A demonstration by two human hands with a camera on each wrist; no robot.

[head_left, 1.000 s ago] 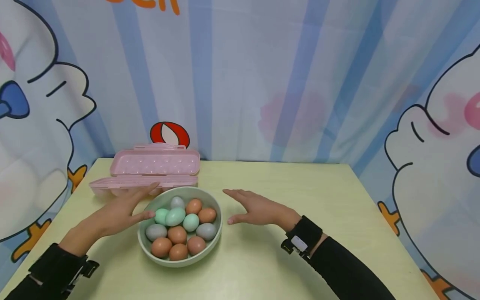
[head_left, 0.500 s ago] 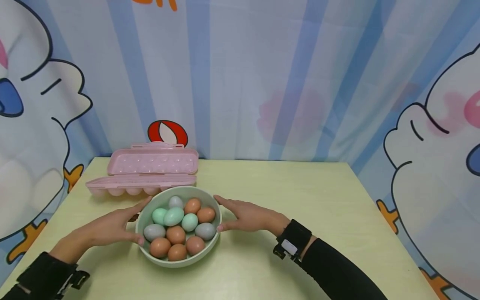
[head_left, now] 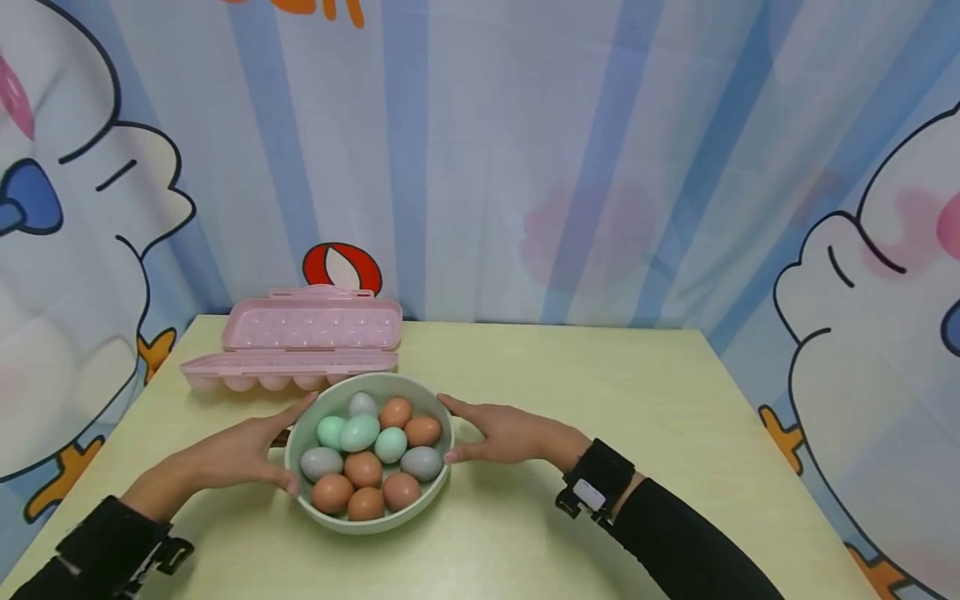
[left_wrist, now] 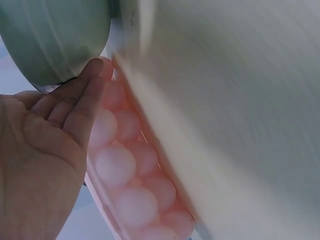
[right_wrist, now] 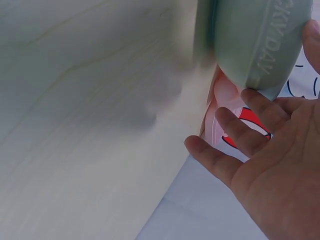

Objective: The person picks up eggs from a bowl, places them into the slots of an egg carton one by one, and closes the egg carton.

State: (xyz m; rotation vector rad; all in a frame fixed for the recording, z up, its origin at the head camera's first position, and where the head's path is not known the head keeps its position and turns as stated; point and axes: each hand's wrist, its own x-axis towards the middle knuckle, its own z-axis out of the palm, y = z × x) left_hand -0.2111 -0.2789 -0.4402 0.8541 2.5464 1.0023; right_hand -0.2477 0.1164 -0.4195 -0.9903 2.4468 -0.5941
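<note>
A pale green bowl filled with eggs in brown, grey and mint green stands on the table. My left hand lies along the bowl's left side, thumb close to the rim and fingers reaching toward the far side. In the left wrist view its fingers are extended against the outer wall of the bowl. On the opposite side, my right hand touches the bowl's right edge with thumb and index finger. The right wrist view shows its fingers spread, one tip at the bowl's lower wall, which bears raised lettering.
Behind the bowl, a pink egg carton with rounded cups lies with its lid raised. The light yellow table ends at a striped blue and white curtain printed with cartoon figures.
Both hands have come in from beside and above the bowl to its two sides and now touch it. The bowl has shifted slightly to the right relative to the carton.
</note>
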